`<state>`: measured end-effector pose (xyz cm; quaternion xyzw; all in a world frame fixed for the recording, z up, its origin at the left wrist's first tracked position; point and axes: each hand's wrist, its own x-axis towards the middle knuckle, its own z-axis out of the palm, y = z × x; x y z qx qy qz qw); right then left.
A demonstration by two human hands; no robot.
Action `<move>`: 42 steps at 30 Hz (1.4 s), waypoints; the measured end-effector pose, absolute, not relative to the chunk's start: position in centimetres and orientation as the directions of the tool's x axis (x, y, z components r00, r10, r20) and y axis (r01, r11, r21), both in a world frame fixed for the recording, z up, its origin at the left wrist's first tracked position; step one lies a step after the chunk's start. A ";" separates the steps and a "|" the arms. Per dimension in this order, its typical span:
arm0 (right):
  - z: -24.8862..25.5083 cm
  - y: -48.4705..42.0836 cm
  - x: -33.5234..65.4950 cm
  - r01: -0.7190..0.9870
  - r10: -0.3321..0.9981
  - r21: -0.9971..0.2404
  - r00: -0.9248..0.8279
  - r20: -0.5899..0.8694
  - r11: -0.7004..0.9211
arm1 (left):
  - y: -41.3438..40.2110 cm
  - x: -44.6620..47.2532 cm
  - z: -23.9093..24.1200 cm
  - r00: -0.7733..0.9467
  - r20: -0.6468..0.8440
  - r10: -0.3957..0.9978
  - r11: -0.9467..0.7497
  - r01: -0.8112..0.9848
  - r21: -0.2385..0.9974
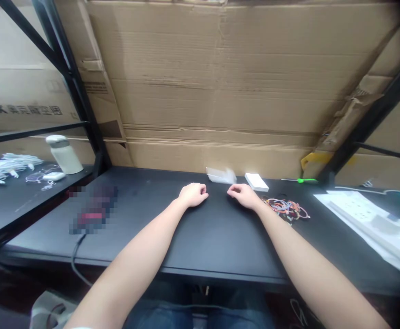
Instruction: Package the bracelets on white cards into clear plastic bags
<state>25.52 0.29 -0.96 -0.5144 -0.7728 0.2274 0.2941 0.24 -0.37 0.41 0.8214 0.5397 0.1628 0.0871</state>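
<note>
My left hand (193, 195) rests on the black tabletop (216, 237) with its fingers curled in, and nothing shows in it. A short gap to the right, my right hand (244, 195) also has its fingers bent and drawn together, with nothing visible between them. Behind the hands lies a clear plastic bag (221, 175), touched by neither. A small white box or stack of cards (256, 182) sits just beyond my right hand. Beside that wrist is a loose tangle of coloured wires (287, 208), partly hidden by the forearm.
White papers (360, 214) lie at the right. A green-ended tool or tie (304, 181) is at the back. A pixelated object with a black cable (78, 262) is on the left. Beyond the metal frame stand a bottle (66, 155) and white cables (6, 167). Cardboard (213, 82) walls the back.
</note>
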 end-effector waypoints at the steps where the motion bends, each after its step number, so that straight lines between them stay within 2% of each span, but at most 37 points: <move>1: -0.9 0.2 25.5 0.662 0.929 -0.653 -0.298 0.219 0.367 | -0.4 0.2 0.4 0.365 0.174 0.915 -0.403 0.858 0.319; 17: -0.9 0.2 25.5 0.659 0.929 -0.656 -0.296 0.224 0.368 | 0.0 0.0 -0.3 0.385 0.244 0.890 -0.447 0.843 0.299; 21: -1.0 0.4 25.6 0.658 0.922 -0.648 -0.300 0.243 0.385 | 0.0 0.4 -0.1 0.354 0.330 0.875 -0.448 0.852 0.271; 23: -1.1 0.5 25.6 0.662 0.921 -0.641 -0.298 0.251 0.389 | 0.4 1.1 0.0 0.338 0.423 0.841 -0.462 0.855 0.236; 26: -1.1 0.4 25.3 0.668 0.919 -0.631 -0.300 0.257 0.394 | 1.6 2.3 0.0 0.393 0.547 0.739 -0.527 0.843 0.107; 28: -1.0 0.1 25.1 0.669 0.914 -0.622 -0.306 0.267 0.406 | 2.7 3.0 -0.2 0.427 0.565 0.706 -0.539 0.841 0.039; 31: -0.1 0.0 25.5 0.702 0.903 -0.573 -0.277 0.327 0.423 | 4.3 3.6 -0.5 0.439 0.564 0.700 -0.550 0.834 0.034; 33: 0.9 0.4 26.5 0.786 0.916 -0.516 -0.156 0.369 0.341 | 5.2 3.8 -0.6 0.454 0.564 0.690 -0.572 0.820 0.040; 37: 3.2 2.0 30.2 0.922 0.880 -0.372 0.258 0.398 -0.102 | 6.4 3.9 -0.5 0.468 0.561 0.682 -0.591 0.805 0.047; 39: 3.7 2.8 31.8 0.930 0.901 -0.283 0.318 0.294 -0.235 | 6.6 4.0 -0.3 0.459 0.558 0.691 -0.580 0.813 0.050; 42: 3.1 4.0 33.0 0.933 0.940 -0.199 0.325 0.102 -0.301 | 6.7 4.1 0.1 0.437 0.556 0.708 -0.549 0.834 0.044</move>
